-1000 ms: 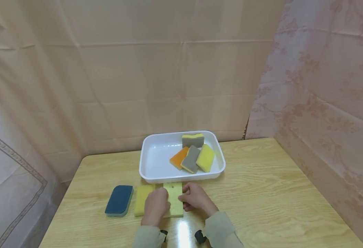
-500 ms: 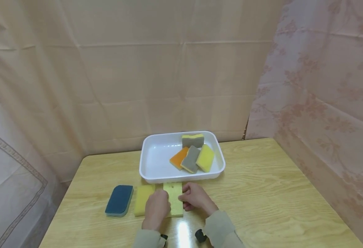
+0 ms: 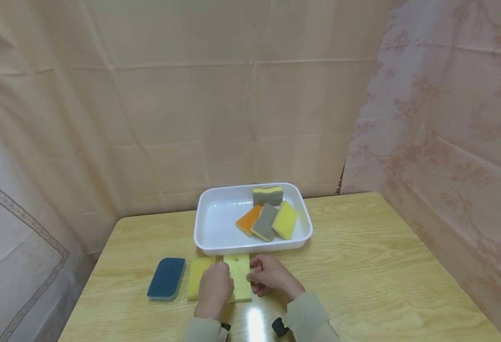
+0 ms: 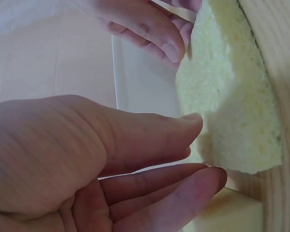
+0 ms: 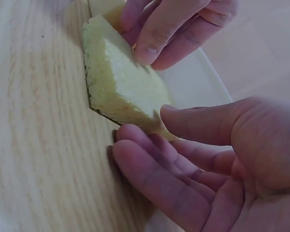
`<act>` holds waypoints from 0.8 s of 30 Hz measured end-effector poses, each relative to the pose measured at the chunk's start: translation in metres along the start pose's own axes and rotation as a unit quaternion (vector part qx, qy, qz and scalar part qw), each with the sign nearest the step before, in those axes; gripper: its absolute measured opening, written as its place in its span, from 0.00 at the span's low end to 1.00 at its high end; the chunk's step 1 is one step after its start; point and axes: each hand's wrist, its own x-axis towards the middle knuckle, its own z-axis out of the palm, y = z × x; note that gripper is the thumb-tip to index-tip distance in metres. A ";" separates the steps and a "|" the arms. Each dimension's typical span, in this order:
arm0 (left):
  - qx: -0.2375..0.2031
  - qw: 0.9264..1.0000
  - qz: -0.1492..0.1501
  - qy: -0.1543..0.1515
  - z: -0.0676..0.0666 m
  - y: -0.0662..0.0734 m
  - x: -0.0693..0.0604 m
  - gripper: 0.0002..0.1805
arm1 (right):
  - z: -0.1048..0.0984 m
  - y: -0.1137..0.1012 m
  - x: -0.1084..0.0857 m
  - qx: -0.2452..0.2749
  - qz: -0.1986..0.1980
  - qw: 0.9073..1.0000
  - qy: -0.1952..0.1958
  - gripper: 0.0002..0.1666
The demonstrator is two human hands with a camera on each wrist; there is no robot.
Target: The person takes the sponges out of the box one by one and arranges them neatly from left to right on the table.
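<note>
A pale yellow sponge (image 3: 239, 275) lies flat on the table just in front of the tray, between the two hands. The left hand (image 3: 214, 289) pinches its left edge; the thumb reaches the upper surface of the sponge (image 5: 135, 79) in the right wrist view. At the opposite edge, the right hand (image 3: 275, 275) has its thumb and bent fingers around the side of the sponge. Partly behind the left hand lies a deeper yellow sponge (image 3: 196, 280). Farther left is a dark blue sponge (image 3: 166, 278), touched by neither hand.
A white tray (image 3: 216, 223) stands behind the hands. In its right part are an orange sponge (image 3: 248, 221), a grey one (image 3: 265, 222), a yellow one (image 3: 285, 220) and a grey-and-yellow one (image 3: 267, 196) at the back. Curtains hang behind and beside the table (image 3: 361, 266).
The pale yellow sponge has shifted slightly left, toward the deeper yellow one. Both hands keep nearly the same pose, and the head view has tilted a little.
</note>
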 end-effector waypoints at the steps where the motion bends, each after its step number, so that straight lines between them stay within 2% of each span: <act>1: 0.001 1.000 -0.002 -0.003 -0.001 0.000 0.000 0.06 | 0.000 -0.001 -0.001 -0.001 -0.002 1.000 -0.004 0.25; 6: -0.002 1.000 -0.002 -0.006 -0.006 0.002 0.001 0.02 | -0.005 -0.007 -0.008 -0.013 -0.009 1.000 -0.027 0.27; 9: -0.011 1.000 0.004 -0.004 -0.010 0.003 0.002 0.05 | -0.011 -0.012 -0.012 -0.026 -0.017 0.999 -0.038 0.26; 15: -0.021 0.998 0.043 0.032 -0.018 0.006 0.002 0.11 | -0.024 -0.022 -0.018 -0.038 -0.052 0.996 -0.058 0.26; 20: -0.009 0.995 0.078 0.060 -0.027 0.012 0.005 0.12 | -0.035 -0.034 -0.021 -0.044 -0.091 0.994 -0.049 0.26; 24: 0.013 0.995 0.084 0.054 -0.035 0.019 0.011 0.13 | -0.041 -0.043 -0.020 -0.064 -0.127 0.989 -0.031 0.23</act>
